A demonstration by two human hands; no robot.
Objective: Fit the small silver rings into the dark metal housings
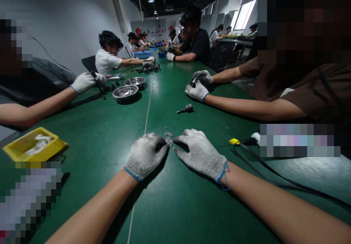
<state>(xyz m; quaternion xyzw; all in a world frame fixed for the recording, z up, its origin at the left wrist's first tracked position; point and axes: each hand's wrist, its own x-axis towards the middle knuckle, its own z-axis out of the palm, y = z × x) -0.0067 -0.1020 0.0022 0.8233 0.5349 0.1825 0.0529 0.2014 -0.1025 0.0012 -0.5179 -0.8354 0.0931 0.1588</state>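
Small metal rings (169, 141), perhaps nuts or washers, lie in a cluster on the green table, with a few scattered just beyond. My left hand (146, 154), in a grey-white knit glove with a blue cuff edge, rests at the cluster's left side, fingertips at the rings. Its thumb and forefinger curve with a gap between them. From the right, my right hand (201, 152), gloved alike, reaches toward the same rings. Thumb and forefinger are apart there, and nothing shows between them. Whether any ring sits under the fingertips is hidden.
Beyond my hands lies a dark metal tapered tool (186, 108). Two steel bowls (125, 92) stand further left. A yellow bin (35, 145) is at left; a black cable (274, 167) crosses at right. Co-workers' gloved hands (197, 87) work on both sides of the table (170, 207).
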